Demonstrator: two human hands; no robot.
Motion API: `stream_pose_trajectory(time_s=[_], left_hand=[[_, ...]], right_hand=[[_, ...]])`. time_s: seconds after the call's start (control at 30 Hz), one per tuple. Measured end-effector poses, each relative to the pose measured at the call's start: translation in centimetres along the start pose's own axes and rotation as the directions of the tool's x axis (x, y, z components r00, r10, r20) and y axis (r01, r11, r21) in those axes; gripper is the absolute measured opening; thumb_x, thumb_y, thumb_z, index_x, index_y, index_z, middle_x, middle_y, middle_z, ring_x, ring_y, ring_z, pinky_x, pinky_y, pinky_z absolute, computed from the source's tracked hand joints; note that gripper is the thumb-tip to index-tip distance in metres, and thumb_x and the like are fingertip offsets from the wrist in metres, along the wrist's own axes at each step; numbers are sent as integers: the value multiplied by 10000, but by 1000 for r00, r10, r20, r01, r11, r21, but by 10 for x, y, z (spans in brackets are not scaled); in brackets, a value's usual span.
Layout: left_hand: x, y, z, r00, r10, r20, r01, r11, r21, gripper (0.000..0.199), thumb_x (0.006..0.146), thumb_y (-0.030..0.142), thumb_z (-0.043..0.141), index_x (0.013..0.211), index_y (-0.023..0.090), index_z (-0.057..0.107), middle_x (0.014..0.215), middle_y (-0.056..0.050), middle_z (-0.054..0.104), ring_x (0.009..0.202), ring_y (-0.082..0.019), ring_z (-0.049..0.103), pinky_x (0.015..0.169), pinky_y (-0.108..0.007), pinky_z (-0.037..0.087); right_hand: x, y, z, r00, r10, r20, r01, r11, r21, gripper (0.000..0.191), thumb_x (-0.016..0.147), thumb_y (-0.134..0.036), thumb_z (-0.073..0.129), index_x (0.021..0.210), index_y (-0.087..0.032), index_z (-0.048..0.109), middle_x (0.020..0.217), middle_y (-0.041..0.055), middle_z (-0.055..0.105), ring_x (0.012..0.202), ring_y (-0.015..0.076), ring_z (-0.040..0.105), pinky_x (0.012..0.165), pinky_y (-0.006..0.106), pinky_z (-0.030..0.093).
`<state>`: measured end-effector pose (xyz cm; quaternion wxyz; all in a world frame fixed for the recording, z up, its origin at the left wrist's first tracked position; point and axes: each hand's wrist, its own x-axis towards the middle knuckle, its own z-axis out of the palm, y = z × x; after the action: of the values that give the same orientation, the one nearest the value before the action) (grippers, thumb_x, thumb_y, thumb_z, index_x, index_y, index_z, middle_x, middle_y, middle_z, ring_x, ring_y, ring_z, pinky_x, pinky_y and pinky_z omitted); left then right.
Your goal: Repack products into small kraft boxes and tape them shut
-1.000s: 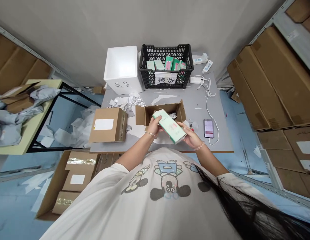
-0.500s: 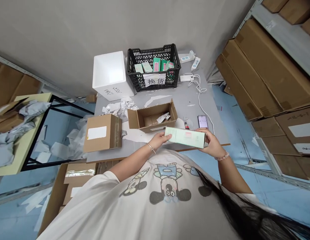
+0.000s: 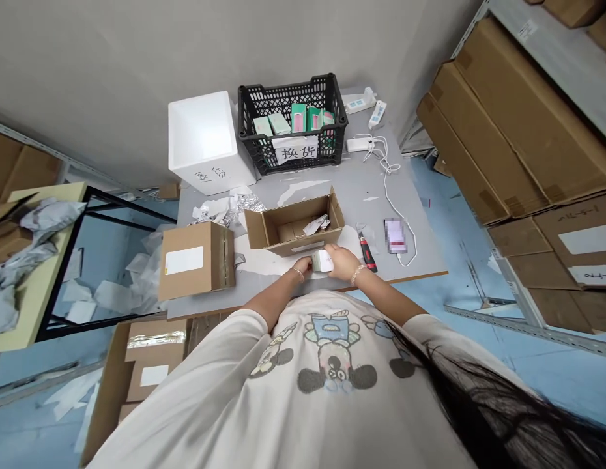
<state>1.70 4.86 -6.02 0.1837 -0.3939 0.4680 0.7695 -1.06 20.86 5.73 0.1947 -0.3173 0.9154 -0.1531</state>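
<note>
Pale box [image 3: 322, 261] held narrowly between left hand [image 3: 299, 266] and right hand [image 3: 342, 262], just near of open carton [image 3: 293, 238]; carton holds crumpled paper [image 3: 316, 225]; far crate [image 3: 245, 124] holds green boxes [image 3: 298, 117].

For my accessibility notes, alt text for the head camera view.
Left hand and right hand hold a pale green box in front of an open cardboard box on a grey table. Beyond stand a black crate of green boxes and a white foam box.

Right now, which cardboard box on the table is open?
The middle carton, scraps inside, just beyond the pale box between left hand and right hand. The carton to its left is closed, taped, white-labelled.
</note>
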Motion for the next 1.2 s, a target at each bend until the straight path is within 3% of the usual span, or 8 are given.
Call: stream_pose_trajectory(time_s=[0.2, 0.33, 0.43, 0.5, 0.57, 0.67, 0.93, 1.2], left_hand=[[10, -6, -18, 991, 106, -86, -77, 954, 290, 106, 661, 158, 664, 750, 164, 607, 751, -57, 669, 815, -209, 648, 787, -322, 512], [9, 3, -38, 974, 189, -126, -114, 887, 448, 332, 560, 138, 733, 876, 156, 633, 1044, -130, 686, 1092, -285, 603, 955, -389, 458], [-3, 12, -51, 950, 313, 8, -264, 789, 555, 609, 504, 139, 777, 1091, 160, 621, 1247, -147, 620, 1224, -300, 540, 1030, -406, 418], [-15, 18, -54, 869, 444, 220, -474, 617, 628, 797, 498, 171, 809, 1251, 172, 549, 1331, -148, 567, 1273, -301, 507, 1062, -424, 399], [-26, 22, -52, 747, 523, 411, -643, 410, 646, 923, 507, 210, 838, 1349, 175, 462, 1382, -155, 522, 1300, -307, 483, 1086, -445, 379], [-35, 28, -45, 666, 537, 518, -716, 266, 645, 902, 551, 243, 849, 1352, 183, 437, 1360, -143, 540, 1262, -300, 516, 1071, -445, 398], [-34, 30, -42, 653, 546, 525, -715, 214, 665, 723, 576, 285, 855, 1211, 177, 526, 1189, -105, 638, 1123, -287, 598, 959, -413, 473], [-28, 31, -39, 615, 500, 609, -764, 188, 617, 763, 580, 194, 813, 1286, 167, 525, 1260, -114, 625, 1168, -280, 585, 1006, -417, 459]], right_hand=[[14, -5, 20, 999, 27, 21, -27, 999, -20, 594, 685, -235, 744, 1217, -152, 492, 1161, 137, 575, 958, 258, 603, 828, 348, 467], [24, -7, 24, 1000, 11, 10, -11, 1000, -1, 695, 695, -244, 760, 1293, -113, 432, 1183, 160, 570, 998, 275, 600, 845, 358, 474], [30, -7, 24, 1000, -28, 11, 27, 999, 26, 732, 695, -263, 787, 1308, -94, 424, 1211, 179, 553, 1017, 284, 602, 868, 374, 478], [31, -5, 23, 998, -69, 1, 68, 997, 48, 779, 671, -281, 821, 1323, -108, 431, 1255, 183, 527, 1041, 289, 600, 895, 387, 479], [29, -3, 20, 993, -116, -16, 117, 990, 75, 834, 652, -294, 841, 1357, -133, 427, 1307, 176, 499, 1090, 291, 586, 932, 393, 471], [24, 0, 14, 987, -156, -43, 159, 984, 82, 828, 671, -305, 826, 1385, -149, 437, 1345, 167, 494, 1164, 299, 547, 989, 404, 443], [16, -1, 14, 988, -133, -82, 137, 990, 44, 655, 738, -314, 730, 1330, -135, 514, 1297, 156, 577, 1182, 306, 510, 1002, 422, 394], [11, -17, 2, 997, -66, -48, 60, 991, -119, 501, 741, -365, 682, 1170, -139, 559, 1123, 167, 638, 1061, 319, 572, 922, 395, 398]])
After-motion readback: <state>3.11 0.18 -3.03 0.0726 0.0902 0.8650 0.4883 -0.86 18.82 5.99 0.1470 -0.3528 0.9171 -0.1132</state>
